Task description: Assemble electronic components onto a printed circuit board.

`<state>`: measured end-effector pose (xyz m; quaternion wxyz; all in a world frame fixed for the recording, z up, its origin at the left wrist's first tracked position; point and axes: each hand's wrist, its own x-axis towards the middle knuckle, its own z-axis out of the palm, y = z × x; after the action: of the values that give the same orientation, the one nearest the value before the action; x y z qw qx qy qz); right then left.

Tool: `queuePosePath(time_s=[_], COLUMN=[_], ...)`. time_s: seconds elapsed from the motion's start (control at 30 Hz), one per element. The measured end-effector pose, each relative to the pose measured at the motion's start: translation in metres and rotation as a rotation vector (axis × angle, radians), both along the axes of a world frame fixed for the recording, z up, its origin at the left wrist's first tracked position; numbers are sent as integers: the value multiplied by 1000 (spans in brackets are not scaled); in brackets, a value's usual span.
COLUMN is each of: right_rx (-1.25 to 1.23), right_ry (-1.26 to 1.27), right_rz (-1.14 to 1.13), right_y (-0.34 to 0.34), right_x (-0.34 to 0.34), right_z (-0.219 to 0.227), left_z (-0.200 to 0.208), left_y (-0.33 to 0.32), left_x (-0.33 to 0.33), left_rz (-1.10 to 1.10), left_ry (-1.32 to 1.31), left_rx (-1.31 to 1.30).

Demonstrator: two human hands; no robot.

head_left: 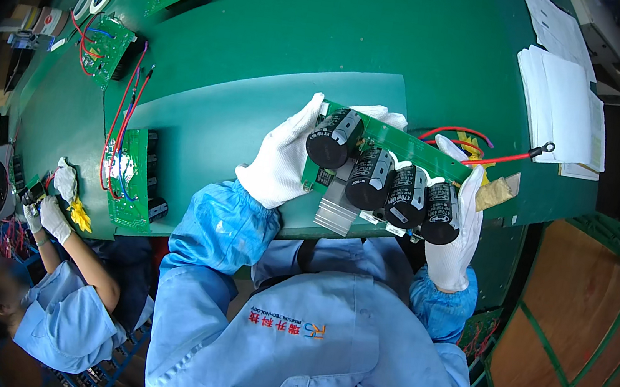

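A green circuit board (pixel 417 151) is held up between my two hands, tilted, above the table's near edge. Several large black cylinder capacitors (pixel 368 179) stand out from it toward me, and a finned metal heat sink (pixel 336 206) hangs below them. My left hand (pixel 277 157), in a white glove, grips the board's left end. Gloved too, my right hand (pixel 455 246) closes around the right end, beside the last capacitor; some of its fingers are hidden behind the board. Red wires (pixel 506 160) reach out past the right end, one tipped with a ring terminal. A tan block (pixel 497 192) sits next to my right hand.
Other wired circuit boards (pixel 131 172) lie along the left of the green table (pixel 292 21). Paper sheets (pixel 557 100) rest at the far right. At lower left a co-worker's gloved hands (pixel 54 219) handle a small part near a yellow-and-white cloth-like item (pixel 79 215). A green-framed brown panel (pixel 572 326) stands right.
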<state>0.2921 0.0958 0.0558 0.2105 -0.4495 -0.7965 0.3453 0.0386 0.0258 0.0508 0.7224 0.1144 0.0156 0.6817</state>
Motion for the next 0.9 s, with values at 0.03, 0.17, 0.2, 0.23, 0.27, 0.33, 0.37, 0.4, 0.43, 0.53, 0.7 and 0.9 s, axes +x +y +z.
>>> queuePosePath(time_s=[0.03, 0.17, 0.2, 0.23, 0.27, 0.33, 0.37, 0.4, 0.43, 0.53, 0.7, 0.9], right_rx=[5, -66, -95, -129, -152, -185, -199, -212, -230, -234, -196, -388], right_ry=[17, -24, -22, 10, 46, 124, 141, 159, 155, 123, 81, 399], right_rz=[-18, -45, -45, -47, -52, -66, -74, -82, -85, -88, -98, -146], right_y=[-1, 0, 1, 4, 5, 7, 8, 9, 10, 11, 14, 11], right_x=[0, 0, -2, -3, -4, -4, -3, -4, -7, -9, -7, -31], right_z=[-3, 0, 1, 1, 0, -7, -8, -9, -5, -4, -8, 11], left_z=[1, 1, 0, 0, 1, 4, 10, 13, 10, -1, 2, 1], left_y=[0, 1, 1, 1, 1, 0, 1, 1, 0, -2, -2, -2], left_x=[0, -1, -2, -1, -1, -1, -1, 0, 0, 0, -2, -2], left_rz=[3, -63, -75, -77, -78, -63, -47, -30, -23, -29, -48, -68], left_ry=[20, -109, -134, -111, -89, 60, 186, 312, 276, 147, 123, 42], left_rx=[0, -38, -23, -78, -132, -214, -240, -267, -287, -339, -275, -360])
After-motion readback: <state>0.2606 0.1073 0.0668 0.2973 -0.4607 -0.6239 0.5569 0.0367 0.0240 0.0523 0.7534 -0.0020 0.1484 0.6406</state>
